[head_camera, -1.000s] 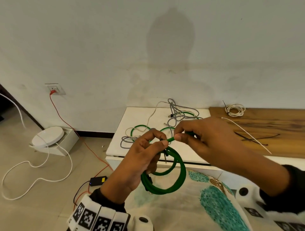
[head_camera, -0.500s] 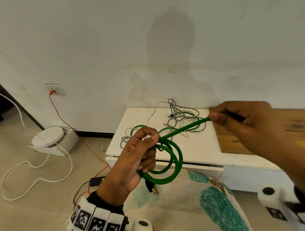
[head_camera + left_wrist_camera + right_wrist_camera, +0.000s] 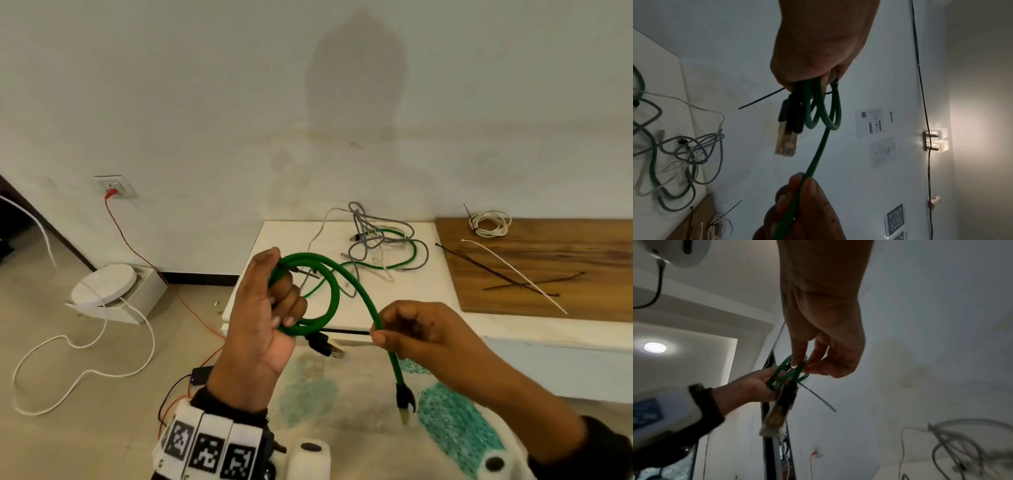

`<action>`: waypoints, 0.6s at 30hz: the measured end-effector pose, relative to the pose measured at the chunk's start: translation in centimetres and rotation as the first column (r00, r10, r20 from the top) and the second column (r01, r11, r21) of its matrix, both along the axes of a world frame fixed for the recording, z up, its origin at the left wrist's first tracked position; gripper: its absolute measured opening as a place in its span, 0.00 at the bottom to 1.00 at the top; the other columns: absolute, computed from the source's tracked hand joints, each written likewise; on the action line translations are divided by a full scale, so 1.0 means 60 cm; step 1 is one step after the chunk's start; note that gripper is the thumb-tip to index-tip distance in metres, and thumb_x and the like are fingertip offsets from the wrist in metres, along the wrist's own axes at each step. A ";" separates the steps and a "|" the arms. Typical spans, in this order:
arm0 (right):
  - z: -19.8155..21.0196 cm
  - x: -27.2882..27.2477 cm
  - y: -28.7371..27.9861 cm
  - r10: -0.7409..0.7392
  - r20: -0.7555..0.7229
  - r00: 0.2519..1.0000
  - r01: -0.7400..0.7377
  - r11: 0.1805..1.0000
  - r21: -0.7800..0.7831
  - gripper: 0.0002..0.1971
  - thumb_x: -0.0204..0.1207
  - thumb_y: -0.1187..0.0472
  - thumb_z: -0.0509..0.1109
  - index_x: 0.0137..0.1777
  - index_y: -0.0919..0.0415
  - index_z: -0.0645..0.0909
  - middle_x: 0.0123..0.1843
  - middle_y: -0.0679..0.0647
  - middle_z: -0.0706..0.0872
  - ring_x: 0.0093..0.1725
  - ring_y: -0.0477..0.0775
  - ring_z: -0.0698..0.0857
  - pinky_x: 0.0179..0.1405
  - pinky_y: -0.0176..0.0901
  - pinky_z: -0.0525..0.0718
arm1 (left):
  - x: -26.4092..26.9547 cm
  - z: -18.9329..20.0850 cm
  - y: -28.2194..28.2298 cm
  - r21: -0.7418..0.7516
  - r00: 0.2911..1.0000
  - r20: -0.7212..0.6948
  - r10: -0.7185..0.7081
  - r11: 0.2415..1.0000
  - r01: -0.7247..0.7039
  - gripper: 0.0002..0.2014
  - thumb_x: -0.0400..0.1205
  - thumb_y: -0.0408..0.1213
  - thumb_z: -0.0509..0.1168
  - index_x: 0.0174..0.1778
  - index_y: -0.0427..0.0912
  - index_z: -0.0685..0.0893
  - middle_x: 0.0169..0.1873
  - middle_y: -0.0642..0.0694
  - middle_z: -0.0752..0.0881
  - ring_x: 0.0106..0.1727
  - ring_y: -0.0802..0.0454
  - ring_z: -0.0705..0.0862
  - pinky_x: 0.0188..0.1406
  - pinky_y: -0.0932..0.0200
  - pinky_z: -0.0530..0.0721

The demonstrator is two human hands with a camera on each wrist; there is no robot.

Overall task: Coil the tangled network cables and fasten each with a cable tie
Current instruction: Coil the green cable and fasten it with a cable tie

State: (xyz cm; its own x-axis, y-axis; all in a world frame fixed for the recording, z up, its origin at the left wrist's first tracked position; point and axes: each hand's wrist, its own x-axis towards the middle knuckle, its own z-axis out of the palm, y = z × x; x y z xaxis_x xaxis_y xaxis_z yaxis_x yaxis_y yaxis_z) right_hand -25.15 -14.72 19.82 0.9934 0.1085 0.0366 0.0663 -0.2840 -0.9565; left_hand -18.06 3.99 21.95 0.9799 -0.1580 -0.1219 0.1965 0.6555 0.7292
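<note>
left hand [image 3: 265,318] up in front, fingers [image 3: 291,305] curled tight round the green cable [image 3: 334,294], pinning two loops of it in the palm, one black-booted plug [image 3: 323,346] poking out below the fist. right hand [image 3: 416,329] just beside it, thumb and forefinger pinched on the free tail, other fingers loosely curled; the second plug [image 3: 405,401] dangles under that pinch. both hands held in the air, off the near edge of the white worktop [image 3: 274,250]. back on it, a tangle [image 3: 380,246] of grey, white and green leads by the wall. on the wood board [image 3: 548,274] to the right: a tied white coil [image 3: 489,223], loose ties [image 3: 513,270], bare wood around them.
</note>
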 end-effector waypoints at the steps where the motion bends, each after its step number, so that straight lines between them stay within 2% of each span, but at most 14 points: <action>1: 0.005 0.003 0.003 0.015 -0.030 0.999 -0.014 0.999 0.036 0.05 0.70 0.58 0.74 0.44 0.59 0.85 0.32 0.52 0.85 0.31 0.46 0.81 0.32 0.36 0.81 | 0.001 -0.001 0.000 -0.002 1.000 -0.004 0.006 1.000 -0.006 0.10 0.76 0.40 0.63 0.33 0.44 0.70 0.12 0.53 0.62 0.09 0.61 0.57 0.09 0.70 0.59; 4: 0.014 0.009 0.014 0.036 -0.076 0.996 -0.028 0.995 0.100 0.07 0.76 0.67 0.71 0.52 0.61 0.82 0.33 0.55 0.87 0.29 0.51 0.85 0.28 0.37 0.82 | -0.002 -0.001 -0.003 0.001 1.000 0.001 0.027 1.000 -0.027 0.09 0.74 0.41 0.64 0.35 0.43 0.71 0.12 0.52 0.62 0.09 0.61 0.58 0.09 0.70 0.60; 6: 0.019 0.011 0.023 -0.007 -0.099 0.995 0.026 0.980 0.197 0.06 0.77 0.70 0.68 0.52 0.63 0.81 0.34 0.58 0.87 0.29 0.54 0.86 0.28 0.39 0.84 | -0.005 -0.002 -0.008 0.010 0.998 0.018 0.055 0.998 -0.056 0.09 0.74 0.41 0.64 0.34 0.43 0.71 0.12 0.53 0.61 0.09 0.61 0.57 0.10 0.70 0.59; 8: 0.020 0.012 0.030 -0.057 -0.151 0.987 0.105 0.939 0.327 0.05 0.76 0.71 0.68 0.50 0.66 0.79 0.36 0.62 0.86 0.31 0.57 0.87 0.30 0.42 0.86 | -0.010 -0.004 -0.014 0.020 0.996 0.038 0.079 0.997 -0.080 0.10 0.76 0.40 0.64 0.32 0.44 0.71 0.13 0.54 0.61 0.10 0.61 0.57 0.11 0.70 0.58; 11: 0.020 0.011 0.039 -0.015 -0.252 0.968 0.150 0.838 0.524 0.06 0.72 0.69 0.70 0.47 0.67 0.77 0.35 0.64 0.87 0.32 0.58 0.88 0.31 0.42 0.87 | -0.018 -0.006 -0.022 0.019 0.995 0.058 0.075 0.997 -0.076 0.10 0.79 0.39 0.62 0.32 0.45 0.71 0.13 0.54 0.61 0.11 0.61 0.56 0.13 0.68 0.57; 14: 0.021 0.006 0.043 0.059 -0.323 0.944 0.180 0.729 0.661 0.09 0.65 0.69 0.70 0.46 0.67 0.77 0.36 0.66 0.88 0.32 0.58 0.89 0.30 0.42 0.88 | -0.016 -0.006 -0.021 -0.011 0.998 0.065 -0.010 1.000 0.011 0.09 0.78 0.41 0.62 0.34 0.44 0.72 0.14 0.53 0.62 0.11 0.61 0.58 0.12 0.67 0.60; 18: 0.024 0.006 0.030 0.097 -0.389 0.916 0.261 0.592 0.762 0.09 0.64 0.73 0.67 0.44 0.66 0.76 0.33 0.67 0.87 0.29 0.57 0.89 0.25 0.40 0.87 | -0.004 -0.009 -0.007 -0.055 0.974 0.015 -0.227 0.972 0.227 0.08 0.80 0.41 0.60 0.37 0.44 0.72 0.16 0.53 0.62 0.12 0.61 0.60 0.13 0.68 0.61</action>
